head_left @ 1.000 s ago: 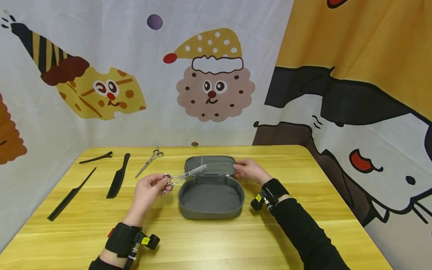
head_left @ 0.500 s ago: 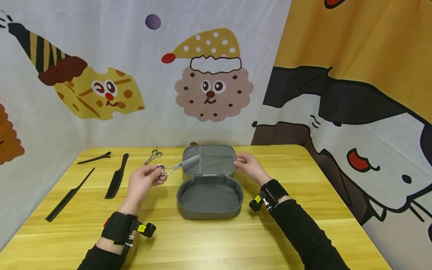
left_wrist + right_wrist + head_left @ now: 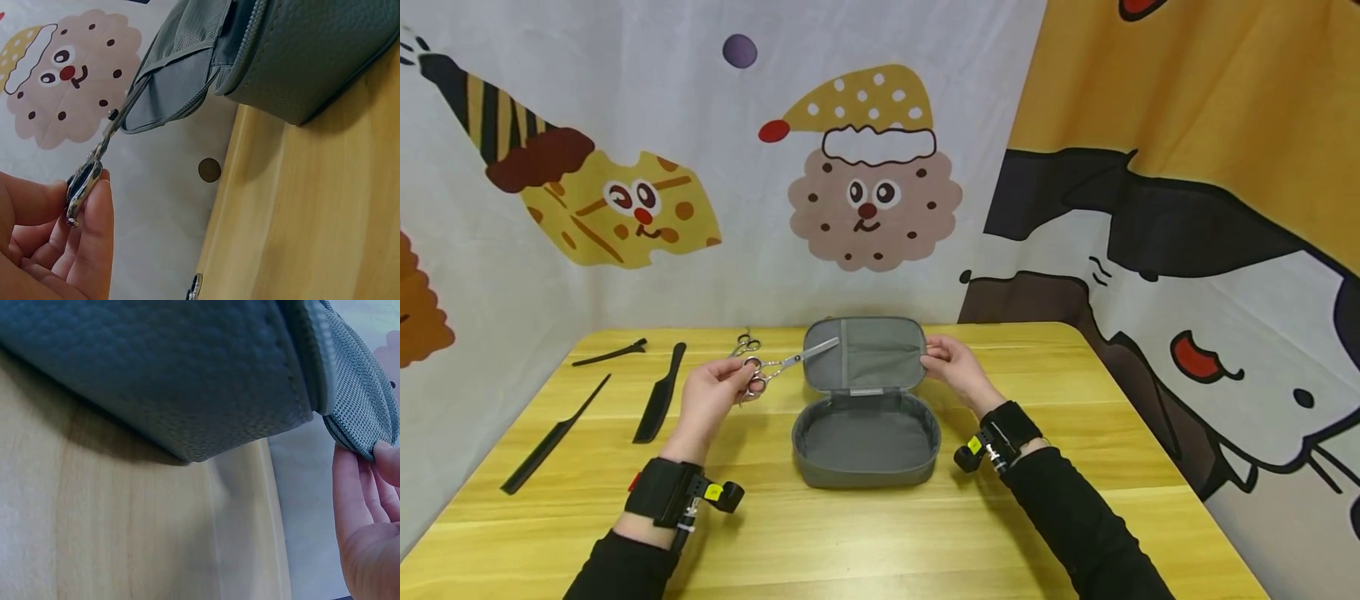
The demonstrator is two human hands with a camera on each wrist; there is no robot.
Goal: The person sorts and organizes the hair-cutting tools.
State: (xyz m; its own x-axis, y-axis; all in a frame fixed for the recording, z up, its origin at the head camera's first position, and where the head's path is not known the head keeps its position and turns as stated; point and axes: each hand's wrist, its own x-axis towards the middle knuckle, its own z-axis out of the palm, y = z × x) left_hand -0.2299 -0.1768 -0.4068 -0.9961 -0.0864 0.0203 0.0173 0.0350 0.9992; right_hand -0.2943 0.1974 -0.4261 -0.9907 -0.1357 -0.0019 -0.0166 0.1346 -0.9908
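Observation:
My left hand (image 3: 711,398) pinches a pair of silver scissors (image 3: 793,360) by the finger rings, thumb on one side and fingers on the other. The blades point right and overlap the left part of the raised lid in the head view. A grey zip case (image 3: 867,482) stands on the table with its lid (image 3: 886,354) up; the base holds nothing. The lid's inside has a mesh pocket (image 3: 361,381). With thumb and fingers, my right hand (image 3: 958,372) grips the lid's right edge, as the right wrist view shows up close.
Left on the wooden table (image 3: 1060,525) lie a rat-tail comb (image 3: 553,437), a wide black comb (image 3: 658,400) and a black hair clip (image 3: 610,353). A second pair of scissors (image 3: 745,343) lies behind my left hand, partly hidden. A printed curtain (image 3: 700,100) hangs behind.
The lid has swung up from lying back to standing nearly upright, with my right hand on its edge. My left hand has moved left and away with the scissors.

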